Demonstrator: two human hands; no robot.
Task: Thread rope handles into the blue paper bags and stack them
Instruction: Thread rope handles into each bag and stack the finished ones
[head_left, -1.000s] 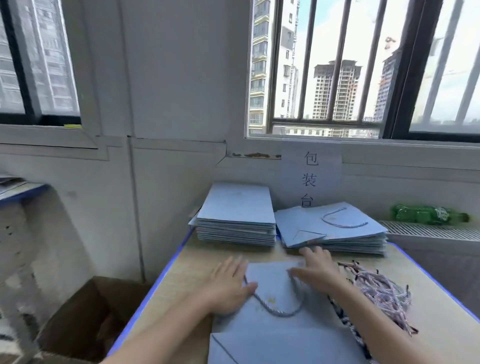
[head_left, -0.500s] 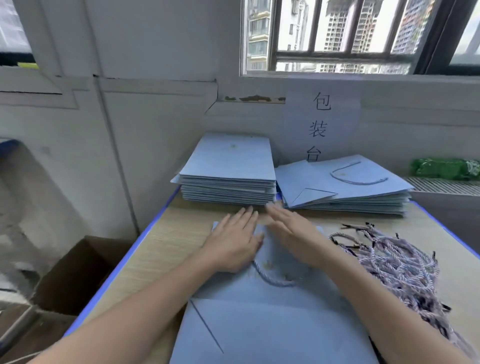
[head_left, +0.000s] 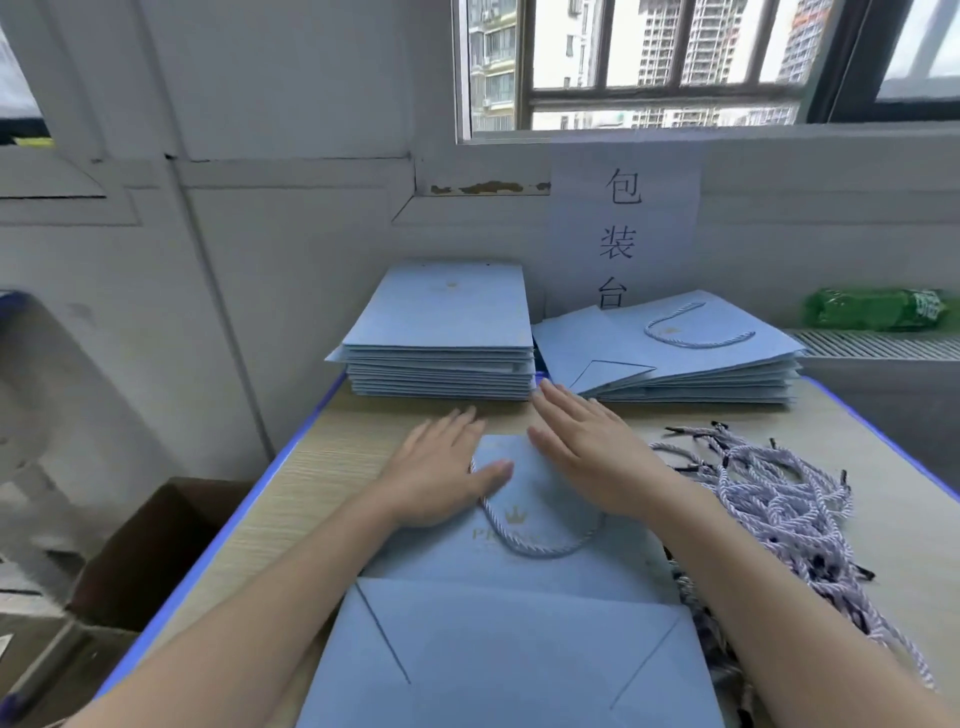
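Observation:
A flat blue paper bag lies on the table in front of me, with a rope handle looped across its upper part. My left hand rests flat on the bag's top left corner, fingers straight, thumb over the rope. My right hand lies flat over the top right, fingers stretched toward the back. Behind stand a neat stack of bags without handles on the left and a looser stack of bags with handles on the right. Loose ropes are heaped to the right.
The wooden table has a blue edge. A cardboard box sits on the floor to its left. A green bottle lies on the radiator ledge at the right. A paper sign hangs on the wall behind the stacks.
Both hands have slid up along the bag toward its top edge, flattening out. The view has tilted down and moved closer to the table.

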